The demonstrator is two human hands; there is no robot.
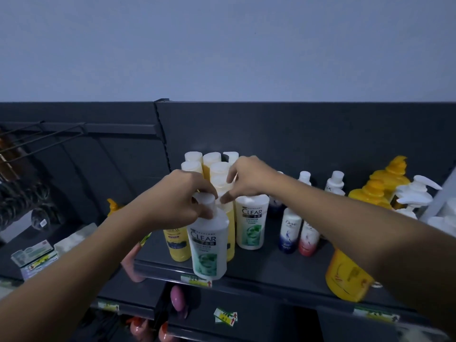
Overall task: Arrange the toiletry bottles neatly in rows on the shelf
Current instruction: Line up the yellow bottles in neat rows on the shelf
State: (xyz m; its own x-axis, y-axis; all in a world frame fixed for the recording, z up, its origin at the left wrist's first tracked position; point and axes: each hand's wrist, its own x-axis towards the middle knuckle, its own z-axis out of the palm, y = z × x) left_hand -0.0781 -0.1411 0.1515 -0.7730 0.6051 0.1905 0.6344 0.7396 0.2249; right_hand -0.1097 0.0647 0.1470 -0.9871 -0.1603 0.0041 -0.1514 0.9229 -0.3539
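Left hand (180, 201) fingers pinch the cap of a CLEAR bottle (209, 245) at the shelf (271, 272) edge. Right hand (249, 178) fingers curl loosely among the yellow bottles (217, 169) behind, grasp unclear. Best set it upright beside the second CLEAR bottle (251, 223), labels forward.

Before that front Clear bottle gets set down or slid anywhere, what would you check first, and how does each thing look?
1. Grip on the front Clear bottle: left hand wraps its white cap. Ok.
2. Bottle's footing: its base hangs past the shelf's front edge, and it looks tilted. Not ok.
3. Right hand: fingertips rest among the caps of the yellow bottles; whether it pinches one, cannot tell.
4. Matching neighbour: a second Clear bottle stands upright farther back, bare shelf in front of it. Ok.
5. Dove bottles: upright, apart from the Clear pair. Ok.
6. Space behind the held bottle: hidden by it and the hands. Cannot tell.
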